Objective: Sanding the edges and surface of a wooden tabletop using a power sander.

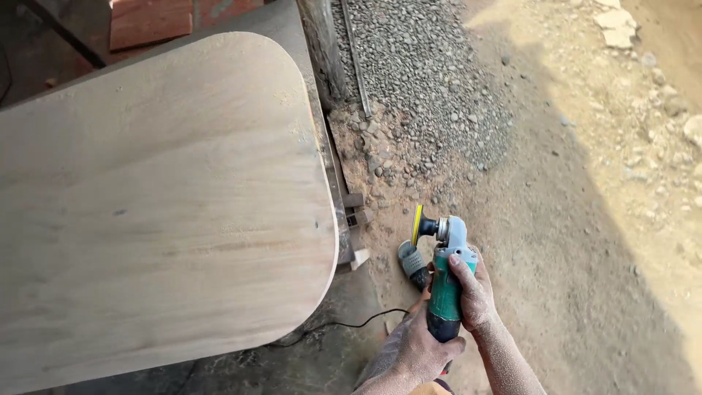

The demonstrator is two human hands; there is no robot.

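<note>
Clamping the green angle grinder [443, 281], the right grip [474, 289] wraps its body while the left grip [418, 351] closes on its rear; the rounded wooden board [161, 212] lies well left.

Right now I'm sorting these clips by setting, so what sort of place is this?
Probably an outdoor woodworking yard. A large rounded wooden slab lies sanded pale, sawdust covers the dirt ground beside a gravel heap, and both dusty hands hold a green angle grinder fitted with a sanding disc.
</note>
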